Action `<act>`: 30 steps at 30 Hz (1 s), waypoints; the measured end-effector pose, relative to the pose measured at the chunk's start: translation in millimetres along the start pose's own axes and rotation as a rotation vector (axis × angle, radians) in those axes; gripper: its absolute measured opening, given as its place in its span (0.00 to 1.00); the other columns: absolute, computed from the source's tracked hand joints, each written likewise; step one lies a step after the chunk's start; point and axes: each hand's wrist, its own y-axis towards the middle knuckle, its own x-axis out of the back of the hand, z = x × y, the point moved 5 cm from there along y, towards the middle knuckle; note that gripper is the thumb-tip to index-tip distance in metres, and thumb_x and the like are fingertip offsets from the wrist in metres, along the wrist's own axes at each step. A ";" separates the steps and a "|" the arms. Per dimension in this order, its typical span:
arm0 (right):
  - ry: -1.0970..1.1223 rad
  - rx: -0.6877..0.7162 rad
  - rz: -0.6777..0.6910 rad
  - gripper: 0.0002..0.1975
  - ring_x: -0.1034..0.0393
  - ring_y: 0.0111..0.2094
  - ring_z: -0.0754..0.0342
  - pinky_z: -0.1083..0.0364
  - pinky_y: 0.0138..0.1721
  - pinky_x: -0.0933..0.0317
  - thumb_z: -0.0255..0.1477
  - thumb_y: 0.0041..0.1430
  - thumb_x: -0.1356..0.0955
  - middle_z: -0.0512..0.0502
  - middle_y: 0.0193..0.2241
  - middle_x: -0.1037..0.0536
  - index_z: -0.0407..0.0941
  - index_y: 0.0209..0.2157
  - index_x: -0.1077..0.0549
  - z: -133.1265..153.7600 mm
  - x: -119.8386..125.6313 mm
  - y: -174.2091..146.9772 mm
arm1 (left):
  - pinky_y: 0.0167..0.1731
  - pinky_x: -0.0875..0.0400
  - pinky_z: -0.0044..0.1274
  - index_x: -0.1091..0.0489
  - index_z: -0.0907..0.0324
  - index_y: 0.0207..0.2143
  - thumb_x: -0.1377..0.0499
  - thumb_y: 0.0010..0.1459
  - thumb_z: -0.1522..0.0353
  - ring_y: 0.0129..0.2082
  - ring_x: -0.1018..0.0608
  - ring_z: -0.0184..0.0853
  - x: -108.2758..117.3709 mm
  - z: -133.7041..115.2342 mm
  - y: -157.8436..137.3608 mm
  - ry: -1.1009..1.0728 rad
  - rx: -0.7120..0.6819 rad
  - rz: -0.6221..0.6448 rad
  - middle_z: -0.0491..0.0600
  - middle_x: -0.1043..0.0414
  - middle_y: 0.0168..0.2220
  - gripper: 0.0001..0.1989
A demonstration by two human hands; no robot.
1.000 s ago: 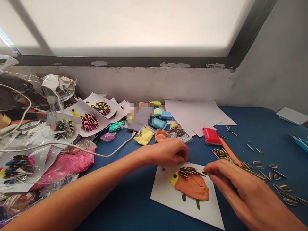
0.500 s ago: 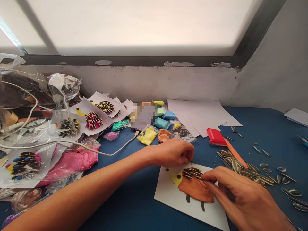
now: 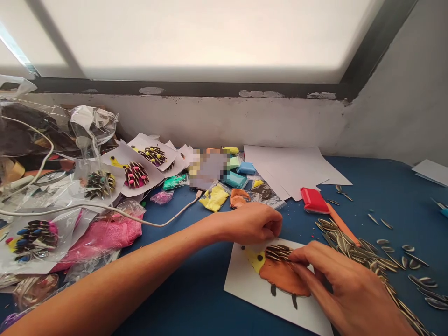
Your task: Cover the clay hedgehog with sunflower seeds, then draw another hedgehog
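Away from back edge of counter: clay figure, likely soft, best held by paper; seed in right fingers; curled left fingers, contents unclear.

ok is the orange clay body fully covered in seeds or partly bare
Partly bare: the seeds sit along its top edge, while the lower orange clay shows uncovered. The right hand hides some of it.

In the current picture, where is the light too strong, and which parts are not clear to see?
Head view: the window is nearly washed out; head view: the clear plastic bag shows glare; head view: a pixelated patch hides detail beside the teal packet; head view: the right hand covers part of the orange clay body.
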 end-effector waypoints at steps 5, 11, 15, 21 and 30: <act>-0.013 0.012 0.002 0.10 0.24 0.28 0.58 0.61 0.28 0.32 0.33 0.70 0.37 0.52 0.30 0.22 0.52 0.37 0.24 2.1 -0.8 -3.6 | 0.28 0.43 0.20 0.30 0.60 0.32 0.44 0.58 0.77 0.29 0.31 0.27 0.0 -0.4 0.6 0.010 0.011 0.006 0.42 0.29 0.29 0.05; -0.084 0.030 -0.004 0.13 0.25 0.28 0.58 0.60 0.28 0.34 0.33 0.70 0.38 0.51 0.29 0.23 0.52 0.34 0.25 8.5 -0.9 -0.7 | 0.28 0.42 0.20 0.30 0.60 0.33 0.44 0.59 0.77 0.30 0.31 0.27 0.3 -1.2 1.1 0.001 0.005 0.007 0.43 0.28 0.31 0.05; -0.102 0.015 -0.026 0.14 0.24 0.29 0.57 0.59 0.29 0.33 0.32 0.70 0.39 0.50 0.30 0.21 0.52 0.35 0.23 10.5 0.7 1.3 | 0.28 0.43 0.20 0.30 0.60 0.32 0.44 0.59 0.77 0.29 0.31 0.27 0.1 -0.4 0.8 0.003 0.008 0.004 0.42 0.28 0.30 0.05; -0.127 0.073 -0.098 0.17 0.27 0.23 0.58 0.60 0.23 0.36 0.31 0.71 0.41 0.51 0.26 0.24 0.50 0.32 0.24 14.6 0.2 4.6 | 0.28 0.42 0.20 0.30 0.60 0.32 0.44 0.59 0.77 0.29 0.31 0.28 -0.5 -0.6 0.9 0.016 0.006 0.003 0.43 0.28 0.30 0.06; -0.194 0.131 -0.150 0.18 0.28 0.22 0.59 0.60 0.22 0.37 0.30 0.71 0.42 0.53 0.24 0.26 0.50 0.30 0.27 17.2 -1.4 4.4 | 0.28 0.41 0.20 0.30 0.60 0.32 0.43 0.58 0.75 0.29 0.30 0.28 -3.6 4.4 2.5 0.008 -0.028 -0.023 0.43 0.27 0.30 0.04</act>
